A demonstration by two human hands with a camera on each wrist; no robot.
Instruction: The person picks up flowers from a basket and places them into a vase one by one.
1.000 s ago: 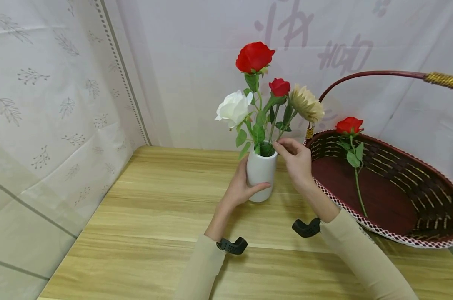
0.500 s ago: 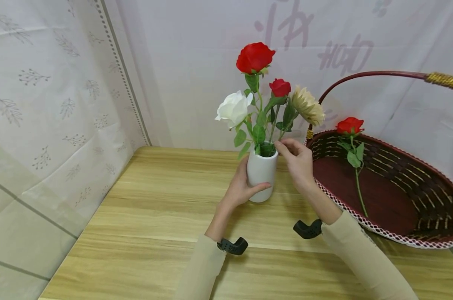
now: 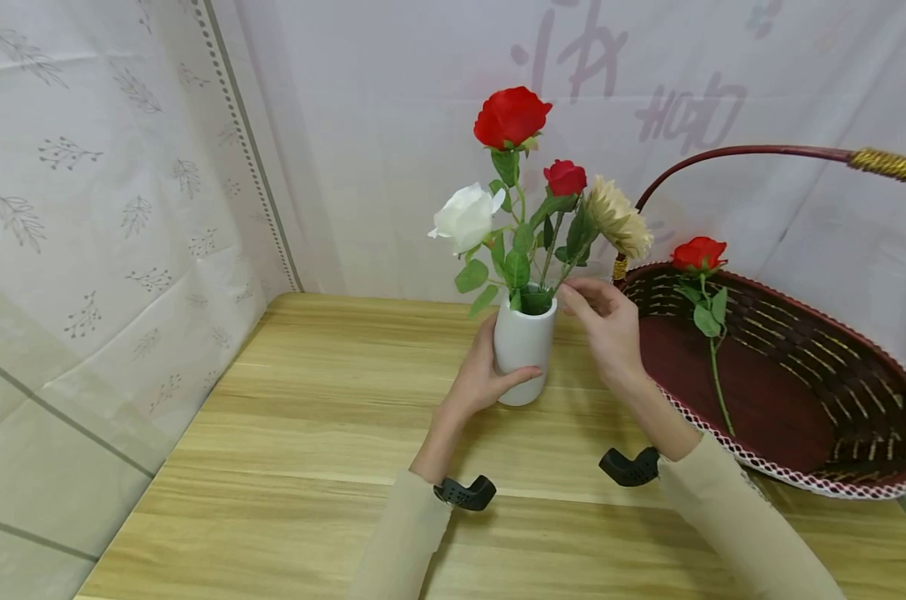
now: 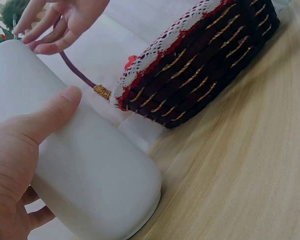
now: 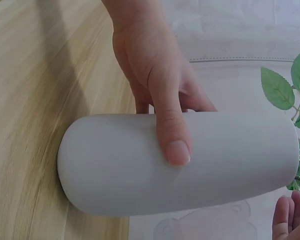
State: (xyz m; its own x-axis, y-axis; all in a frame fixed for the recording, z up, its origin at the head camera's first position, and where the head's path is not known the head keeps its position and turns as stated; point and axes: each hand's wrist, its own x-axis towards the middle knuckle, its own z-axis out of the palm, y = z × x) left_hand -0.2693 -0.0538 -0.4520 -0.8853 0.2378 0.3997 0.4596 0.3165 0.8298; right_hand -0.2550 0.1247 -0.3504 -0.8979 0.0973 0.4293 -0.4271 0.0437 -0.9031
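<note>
My left hand (image 3: 478, 375) grips the white vase (image 3: 523, 350) around its side, thumb across the front, as the left wrist view also shows. The vase stands upright on the table, holding a large red rose (image 3: 511, 118), a smaller red rose (image 3: 565, 177), a white rose (image 3: 465, 218) and a beige flower (image 3: 619, 218). My right hand (image 3: 608, 325) is beside the vase rim, close to the beige flower's stem. In the left wrist view, the fingers of my right hand (image 4: 72, 22) are loosely bent near the stems, with no clear pinch.
A dark red woven basket (image 3: 760, 467) with a white lace edge and an arched handle (image 3: 753, 150) stands at the right. Another red rose (image 3: 698, 252) leans inside it. White printed cloth (image 3: 377, 150) hangs behind the wooden table (image 3: 295, 433).
My right hand has moved slightly right, away from the stem at the rim. The small red rose and beige flower have shifted a little right. My left hand keeps its grip on the vase.
</note>
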